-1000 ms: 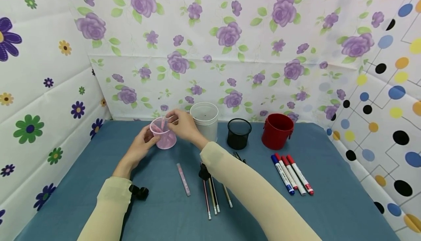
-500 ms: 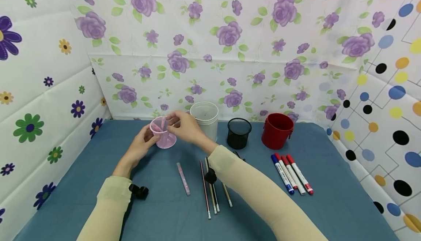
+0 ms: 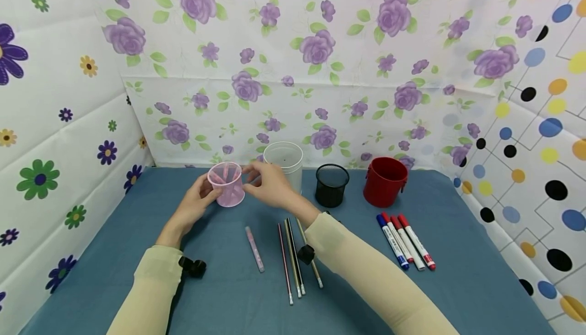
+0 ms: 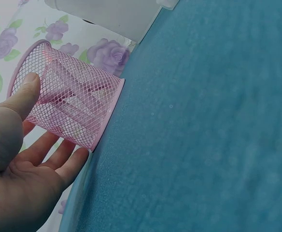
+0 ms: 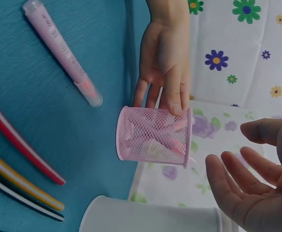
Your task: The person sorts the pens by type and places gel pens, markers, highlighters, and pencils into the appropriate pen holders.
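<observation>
Pink mesh cup: stands upright on the worktop [image 3: 215,284], taken here as the centre of the dial [image 3: 230,195].
Left hand: at between 8 and 9 o'clock, touching the cup [image 3: 192,202]; its thumb and fingers hold the mesh from opposite sides.
Right hand: at 3 o'clock, just beside the rim [image 3: 270,185]; fingers apart and loosely bent, nothing between them.
Pens in the cup: several pink ones leaning inside [image 3: 225,171]; the mesh blurs the exact count.
Loose pink pen: at about 5 o'clock, lying on the cloth [image 3: 254,249]. With this one outside, the pink pens look mostly gathered, in my judgement.
Pencils: between 4 and 5 o'clock, loose [image 3: 293,256]; none put in a container.
Markers: near 4 o'clock, well apart, side by side [image 3: 406,242]; also uncontained, so much of the sorting seems left.
Other containers: white bin [image 3: 295,177] between 2 and 3 o'clock; black mesh cup [image 3: 330,192] and red bucket [image 3: 384,187] toward 3.
</observation>
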The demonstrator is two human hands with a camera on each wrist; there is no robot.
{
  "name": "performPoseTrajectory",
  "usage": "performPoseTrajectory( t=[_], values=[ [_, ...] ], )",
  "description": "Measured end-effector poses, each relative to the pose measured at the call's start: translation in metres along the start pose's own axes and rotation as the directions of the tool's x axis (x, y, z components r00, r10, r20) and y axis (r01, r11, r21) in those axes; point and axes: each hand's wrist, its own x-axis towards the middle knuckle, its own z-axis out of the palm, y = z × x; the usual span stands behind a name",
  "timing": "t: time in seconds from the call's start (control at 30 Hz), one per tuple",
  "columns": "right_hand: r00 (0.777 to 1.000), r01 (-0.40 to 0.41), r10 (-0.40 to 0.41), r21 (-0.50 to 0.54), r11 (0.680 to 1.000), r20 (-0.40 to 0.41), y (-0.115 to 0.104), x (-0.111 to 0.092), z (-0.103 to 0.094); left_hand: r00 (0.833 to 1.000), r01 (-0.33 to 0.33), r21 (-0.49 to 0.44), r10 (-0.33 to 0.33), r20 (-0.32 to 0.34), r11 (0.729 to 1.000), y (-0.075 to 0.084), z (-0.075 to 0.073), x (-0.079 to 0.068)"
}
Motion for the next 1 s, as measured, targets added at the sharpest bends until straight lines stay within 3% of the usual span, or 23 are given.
performPoseTrajectory(
  t=[0.43,0.77,1.0],
  values=[
    [0.991,-0.032,0.050,-0.141,0.990,0.123,-0.003,-0.040,0.004,1.000,-0.013,0.014,0.013,-0.002,1.000,-0.003,-0.004,-0.002],
    [0.961,-0.111,0.161,-0.218,0.970,0.226,-0.006,-0.060,0.026,1.000,-0.008,0.005,0.008,-0.001,1.000,-0.001,-0.004,-0.004],
    [0.938,-0.175,0.247,-0.281,0.944,0.245,-0.009,-0.067,0.039,1.000,-0.012,0.004,0.012,0.001,1.000,0.000,-0.002,-0.004]
  ],
)
